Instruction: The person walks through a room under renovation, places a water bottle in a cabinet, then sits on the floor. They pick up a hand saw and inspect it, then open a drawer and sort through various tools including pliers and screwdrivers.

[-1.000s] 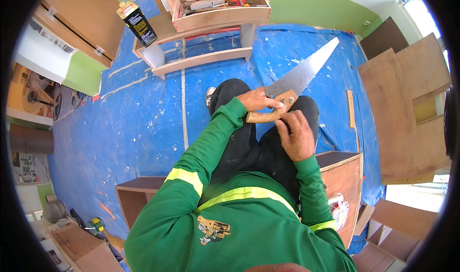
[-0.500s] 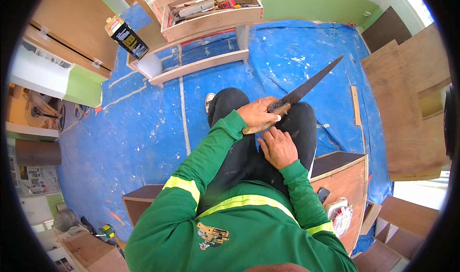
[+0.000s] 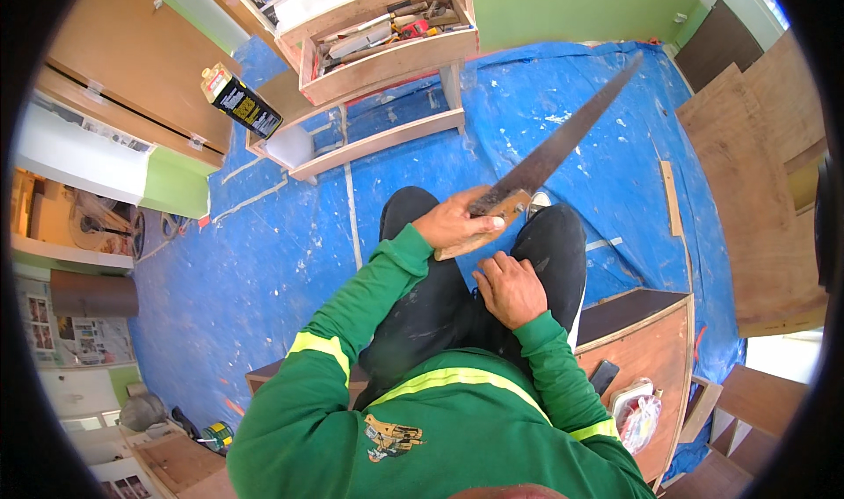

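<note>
My left hand (image 3: 455,222) grips the wooden handle of a hand saw (image 3: 556,151), whose long dark blade points up and to the right over the blue floor sheet (image 3: 264,262). Just below the saw handle, my right hand (image 3: 510,288) rests on my black trousers with its fingers curled and nothing in them. I wear a green long-sleeved top with yellow bands.
A wooden tray of tools (image 3: 387,37) sits on a low wooden frame (image 3: 369,134) ahead. A black and yellow can (image 3: 242,101) stands left of it. Brown boards (image 3: 760,191) lean at the right, and a wooden cabinet (image 3: 646,341) stands beside my right leg.
The saw has turned edge-on, its blade swinging further up and right. My right hand has left the handle and dropped to my lap; my left hand alone holds the saw.
</note>
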`<state>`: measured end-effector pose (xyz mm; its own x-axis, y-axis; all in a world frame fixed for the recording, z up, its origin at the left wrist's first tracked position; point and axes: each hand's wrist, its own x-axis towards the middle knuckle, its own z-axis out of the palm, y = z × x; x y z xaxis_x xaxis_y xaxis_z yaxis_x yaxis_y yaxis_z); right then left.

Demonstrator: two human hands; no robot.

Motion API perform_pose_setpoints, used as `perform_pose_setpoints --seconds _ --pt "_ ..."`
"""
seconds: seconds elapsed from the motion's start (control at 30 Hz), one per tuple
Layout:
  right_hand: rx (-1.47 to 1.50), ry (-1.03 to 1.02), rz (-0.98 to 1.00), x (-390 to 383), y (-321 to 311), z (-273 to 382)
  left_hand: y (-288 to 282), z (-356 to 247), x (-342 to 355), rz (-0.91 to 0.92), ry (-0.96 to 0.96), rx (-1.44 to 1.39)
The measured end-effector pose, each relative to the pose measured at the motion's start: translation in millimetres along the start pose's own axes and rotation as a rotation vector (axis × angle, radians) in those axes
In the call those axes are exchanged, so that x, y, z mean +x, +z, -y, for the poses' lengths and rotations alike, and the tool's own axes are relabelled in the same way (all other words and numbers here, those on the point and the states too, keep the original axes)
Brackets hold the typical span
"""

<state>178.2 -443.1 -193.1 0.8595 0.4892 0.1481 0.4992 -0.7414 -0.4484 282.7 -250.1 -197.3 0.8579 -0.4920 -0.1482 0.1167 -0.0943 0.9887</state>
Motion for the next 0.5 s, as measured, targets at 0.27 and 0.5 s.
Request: perform_pose_setpoints --seconds 0.27,0.5 --pt "0.099 0.049 -0.049 3 1 -4 -60 -31 -1 -0.070 -0.138 -0.055" --pt "0.622 0.247 -0.251 15 -6 -5 -32 -10 16 -0.055 -0.158 -0.203"
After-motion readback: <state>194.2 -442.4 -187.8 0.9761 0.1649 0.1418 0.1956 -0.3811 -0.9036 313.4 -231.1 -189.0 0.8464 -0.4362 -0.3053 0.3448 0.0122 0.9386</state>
